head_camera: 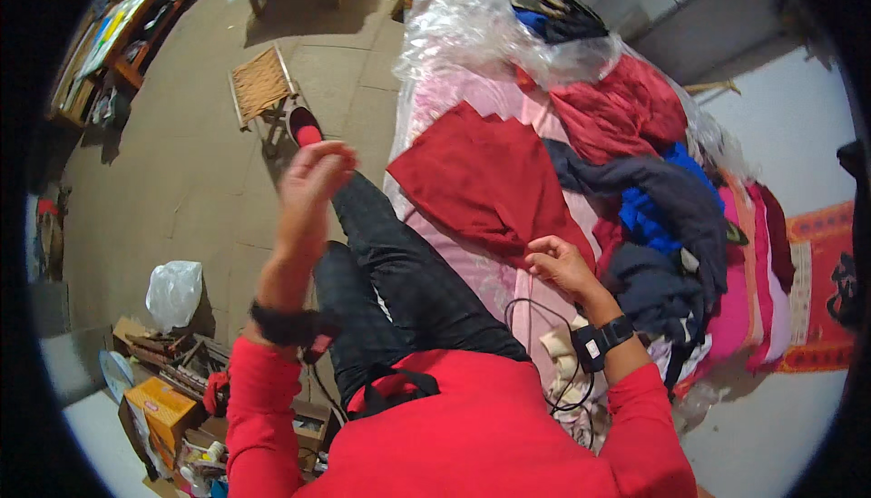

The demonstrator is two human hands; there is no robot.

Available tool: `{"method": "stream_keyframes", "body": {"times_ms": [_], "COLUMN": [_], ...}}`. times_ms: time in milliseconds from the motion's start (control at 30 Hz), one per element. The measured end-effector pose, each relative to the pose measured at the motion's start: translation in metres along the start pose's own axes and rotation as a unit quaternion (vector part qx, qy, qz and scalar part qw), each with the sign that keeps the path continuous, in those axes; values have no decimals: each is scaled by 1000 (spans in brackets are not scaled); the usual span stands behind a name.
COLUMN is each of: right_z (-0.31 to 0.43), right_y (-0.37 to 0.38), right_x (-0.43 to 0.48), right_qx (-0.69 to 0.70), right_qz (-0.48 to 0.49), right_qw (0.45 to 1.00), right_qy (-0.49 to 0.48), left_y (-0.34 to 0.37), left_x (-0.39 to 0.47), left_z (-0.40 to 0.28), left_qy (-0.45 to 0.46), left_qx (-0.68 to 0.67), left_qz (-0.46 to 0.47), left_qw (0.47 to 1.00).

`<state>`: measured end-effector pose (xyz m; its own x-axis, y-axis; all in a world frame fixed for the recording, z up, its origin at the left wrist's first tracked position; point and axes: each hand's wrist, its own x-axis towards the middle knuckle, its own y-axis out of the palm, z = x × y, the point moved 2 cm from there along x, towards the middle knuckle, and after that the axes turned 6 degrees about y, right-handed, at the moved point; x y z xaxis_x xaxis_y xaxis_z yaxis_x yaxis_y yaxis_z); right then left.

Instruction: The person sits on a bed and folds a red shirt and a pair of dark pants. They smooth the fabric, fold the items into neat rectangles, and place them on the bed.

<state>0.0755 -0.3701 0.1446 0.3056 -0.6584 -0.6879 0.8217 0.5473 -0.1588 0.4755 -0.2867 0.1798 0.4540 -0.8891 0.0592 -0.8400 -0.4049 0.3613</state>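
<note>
A dark red piece of cloth (486, 178) with a jagged far edge lies spread on the pink-covered bed. At its near edge, the fingertips of my right hand (561, 265) pinch the fabric, and creases run out from that spot. My left hand (316, 164) is raised over the floor beside my leg, away from the cloth. It is blurred, with its fingers bent, and whether it holds something small cannot be told. Both wrists wear black straps with small devices, and dark cables run near them.
Crumpled clear plastic (463, 28), a rumpled red garment (626, 110) and dark blue clothing (653, 280) lie on the bed. A low folding stool (262, 83) stands by my foot. At lower left are a white plastic bag (175, 294) and an orange box (163, 406).
</note>
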Motion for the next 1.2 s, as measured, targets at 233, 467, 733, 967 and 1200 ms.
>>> {"method": "stream_keyframes", "body": {"times_ms": [233, 467, 733, 967, 1200], "right_z": [-61, -68, -125, -113, -112], "right_y": [-50, -115, -172, -138, -124], "right_x": [-21, 6, -4, 4, 29], "right_qx": [7, -12, -79, -220, -226], "right_qz": [-82, -139, -256, -237, -234], "right_qw": [995, 987, 961, 941, 945], "right_qy": [60, -81, -62, -100, -49], "left_y": [85, 133, 174, 176, 178], "left_x": [-87, -73, -65, -62, -54], "left_z": [55, 96, 172, 239, 269], "left_qy": [-158, -79, -178, -234, -270], "left_qx": [36, 39, 164, 159, 160], "left_qz": [120, 210, 219, 226, 248], "left_qw": [980, 974, 945, 932, 917]}}
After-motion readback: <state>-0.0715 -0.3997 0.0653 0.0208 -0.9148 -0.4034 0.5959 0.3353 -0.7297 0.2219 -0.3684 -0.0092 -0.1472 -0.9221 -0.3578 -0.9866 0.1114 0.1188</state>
